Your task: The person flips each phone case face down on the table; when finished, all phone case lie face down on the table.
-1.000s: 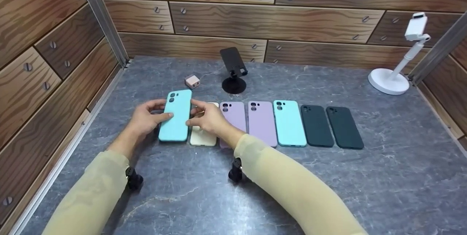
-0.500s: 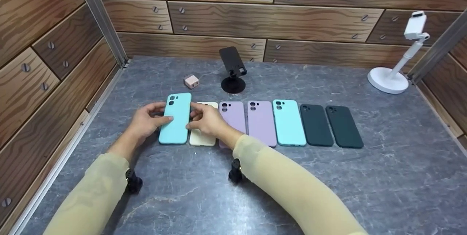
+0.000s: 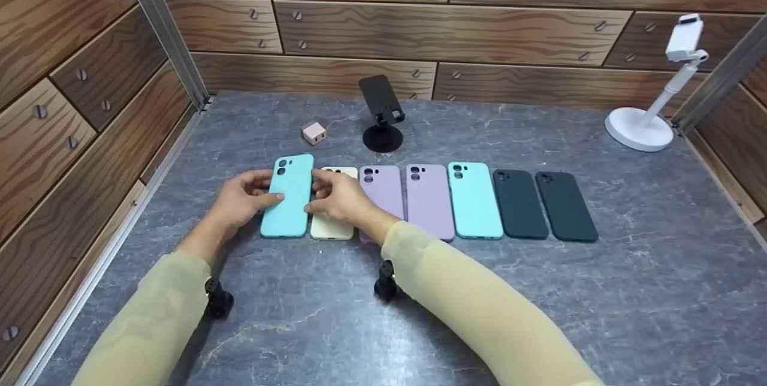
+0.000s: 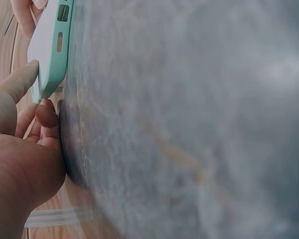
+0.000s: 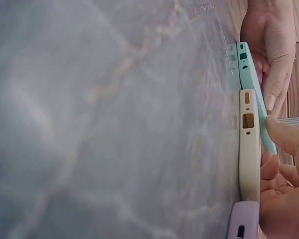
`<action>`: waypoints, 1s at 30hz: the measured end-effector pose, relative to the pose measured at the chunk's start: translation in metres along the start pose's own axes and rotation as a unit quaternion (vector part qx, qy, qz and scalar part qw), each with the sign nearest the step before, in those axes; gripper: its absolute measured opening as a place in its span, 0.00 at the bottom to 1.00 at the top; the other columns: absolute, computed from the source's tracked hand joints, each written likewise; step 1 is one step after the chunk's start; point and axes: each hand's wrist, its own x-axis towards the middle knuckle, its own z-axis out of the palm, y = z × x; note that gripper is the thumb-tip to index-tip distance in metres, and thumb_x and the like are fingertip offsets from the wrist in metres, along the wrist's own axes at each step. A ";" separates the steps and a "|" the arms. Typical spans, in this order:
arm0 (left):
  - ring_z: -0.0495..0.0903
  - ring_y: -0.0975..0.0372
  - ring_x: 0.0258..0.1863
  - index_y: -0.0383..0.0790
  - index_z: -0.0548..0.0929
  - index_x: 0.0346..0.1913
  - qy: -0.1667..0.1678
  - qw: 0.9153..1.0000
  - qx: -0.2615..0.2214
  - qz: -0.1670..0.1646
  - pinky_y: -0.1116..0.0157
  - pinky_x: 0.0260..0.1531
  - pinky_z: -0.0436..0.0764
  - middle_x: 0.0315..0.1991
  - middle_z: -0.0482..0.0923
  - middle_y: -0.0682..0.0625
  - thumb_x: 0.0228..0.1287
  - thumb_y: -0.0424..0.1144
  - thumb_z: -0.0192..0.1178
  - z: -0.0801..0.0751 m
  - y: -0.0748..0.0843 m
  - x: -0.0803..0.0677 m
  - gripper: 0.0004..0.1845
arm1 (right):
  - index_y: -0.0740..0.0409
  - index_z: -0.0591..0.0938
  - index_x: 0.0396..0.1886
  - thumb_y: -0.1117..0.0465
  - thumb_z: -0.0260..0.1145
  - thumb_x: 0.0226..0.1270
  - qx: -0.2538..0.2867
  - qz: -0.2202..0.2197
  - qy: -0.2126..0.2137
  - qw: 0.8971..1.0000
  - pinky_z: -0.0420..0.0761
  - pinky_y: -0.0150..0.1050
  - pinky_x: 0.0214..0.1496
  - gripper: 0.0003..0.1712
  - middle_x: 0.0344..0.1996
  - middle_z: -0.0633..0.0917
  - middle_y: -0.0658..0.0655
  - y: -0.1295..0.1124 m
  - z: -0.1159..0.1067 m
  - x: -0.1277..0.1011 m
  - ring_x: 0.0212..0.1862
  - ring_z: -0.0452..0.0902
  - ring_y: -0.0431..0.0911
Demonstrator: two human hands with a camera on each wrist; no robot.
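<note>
A turquoise phone case (image 3: 288,196) lies at the left end of a row of cases on the grey marble table (image 3: 383,314). My left hand (image 3: 241,198) grips its left edge, thumb on its back. My right hand (image 3: 338,197) pinches its right edge and lies over a cream case (image 3: 331,227) beside it. The left wrist view shows the turquoise case (image 4: 49,49) edge-on, touching the table, with my thumb (image 4: 16,79) on it. In the right wrist view the turquoise case (image 5: 249,79) sits beside the cream case (image 5: 248,149).
Further right in the row lie two lilac cases (image 3: 409,200), another turquoise case (image 3: 474,200) and two dark green cases (image 3: 544,204). Behind stand a black phone stand (image 3: 382,113), a small pink cube (image 3: 314,132) and a white stand (image 3: 654,104). Wood-pattern walls enclose the table.
Both hands have lowered the turquoise case a little toward me, down onto the table in line with the row. The other cases have not moved.
</note>
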 end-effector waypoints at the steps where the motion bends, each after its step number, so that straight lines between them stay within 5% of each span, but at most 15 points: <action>1: 0.75 0.56 0.52 0.34 0.73 0.76 -0.001 1.000 0.000 0.001 0.69 0.45 0.79 0.65 0.77 0.37 0.71 0.36 0.72 0.000 0.000 0.000 0.34 | 0.61 0.71 0.79 0.64 0.81 0.64 -0.003 0.000 0.001 1.000 0.80 0.31 0.49 0.46 0.51 0.85 0.53 0.000 0.001 0.000 0.48 0.79 0.41; 16: 0.75 0.51 0.61 0.36 0.72 0.77 0.014 1.000 -0.001 -0.019 0.65 0.47 0.80 0.70 0.74 0.38 0.71 0.38 0.71 -0.009 0.001 -0.001 0.35 | 0.64 0.74 0.76 0.67 0.79 0.65 0.045 -0.018 0.029 0.998 0.83 0.35 0.53 0.41 0.56 0.87 0.60 -0.004 -0.006 -0.006 0.55 0.84 0.49; 24: 0.75 0.47 0.62 0.32 0.72 0.76 0.037 0.996 0.055 0.056 0.67 0.47 0.78 0.69 0.74 0.35 0.73 0.40 0.68 -0.028 0.036 0.000 0.33 | 0.59 0.73 0.78 0.65 0.78 0.67 0.054 -0.026 0.053 0.997 0.85 0.38 0.53 0.41 0.61 0.85 0.63 -0.015 -0.057 -0.020 0.55 0.85 0.53; 30: 0.76 0.43 0.66 0.32 0.71 0.77 0.049 0.985 0.131 0.104 0.50 0.61 0.79 0.71 0.72 0.34 0.75 0.45 0.67 -0.033 0.059 -0.006 0.34 | 0.58 0.73 0.78 0.61 0.76 0.70 0.043 -0.029 0.089 0.995 0.86 0.41 0.54 0.39 0.60 0.86 0.59 -0.001 -0.106 -0.040 0.55 0.86 0.52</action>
